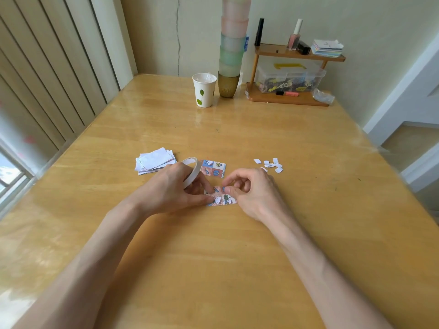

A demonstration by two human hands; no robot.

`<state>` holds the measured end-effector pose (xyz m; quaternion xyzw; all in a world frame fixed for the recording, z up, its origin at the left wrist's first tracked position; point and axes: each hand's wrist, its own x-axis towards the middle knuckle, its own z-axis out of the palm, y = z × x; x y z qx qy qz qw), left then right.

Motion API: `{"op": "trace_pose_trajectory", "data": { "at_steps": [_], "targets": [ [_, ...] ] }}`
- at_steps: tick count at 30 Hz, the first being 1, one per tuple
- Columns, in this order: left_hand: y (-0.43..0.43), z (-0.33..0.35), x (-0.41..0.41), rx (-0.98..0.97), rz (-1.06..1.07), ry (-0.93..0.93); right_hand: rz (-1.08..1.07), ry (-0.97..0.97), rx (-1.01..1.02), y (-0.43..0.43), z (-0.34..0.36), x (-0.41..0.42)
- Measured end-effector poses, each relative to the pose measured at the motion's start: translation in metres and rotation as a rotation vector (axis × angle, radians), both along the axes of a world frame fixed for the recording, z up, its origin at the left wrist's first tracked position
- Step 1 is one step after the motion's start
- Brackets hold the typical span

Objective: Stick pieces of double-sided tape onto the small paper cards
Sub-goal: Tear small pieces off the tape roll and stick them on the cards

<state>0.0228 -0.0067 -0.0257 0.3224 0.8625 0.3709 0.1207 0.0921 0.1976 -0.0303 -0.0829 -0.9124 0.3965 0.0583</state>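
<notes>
Wooden bench (213, 129) is carrying a printed card (225, 200), which is lying flat at the near middle between both hands. The left hand (177, 189) is pressing a fingertip on the card's left end while its curled fingers are holding the double-sided tape roll (192, 173) upright just behind. The right hand (253, 188) is pinching thumb against forefinger at the card's far edge; whether a tape piece is sitting between those tips is too small to tell.

Several risks are showing here, in my judgement. With only 1 fingertip pinning it, the light card is likely to be lifting or swivelling once the right grip pulls, leaving tape crooked or creased. Sticky tape may also be clinging to skin instead of paper. The roll is leaning close to a second printed card (213, 168) and could be dragging it along. White paper scraps (270, 164) are lying well apart to the right.
</notes>
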Motion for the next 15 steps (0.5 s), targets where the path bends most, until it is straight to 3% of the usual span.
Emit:
{"op": "trace_pose_trajectory", "data": {
  "at_steps": [4,7,13,15],
  "targets": [
    [0.003,-0.004,0.001,0.016,0.033,0.036,0.017,0.021,-0.014,0.000,0.000,0.002],
    [0.003,-0.007,-0.001,0.015,0.041,0.042,0.046,0.167,-0.034,0.002,0.003,0.005],
    [0.003,-0.008,-0.003,0.022,0.024,0.029,0.289,0.316,0.275,0.008,-0.012,0.001],
    [0.003,-0.008,-0.003,0.025,0.024,0.027,0.293,0.337,0.286,0.008,-0.015,0.000]
  ]
}}
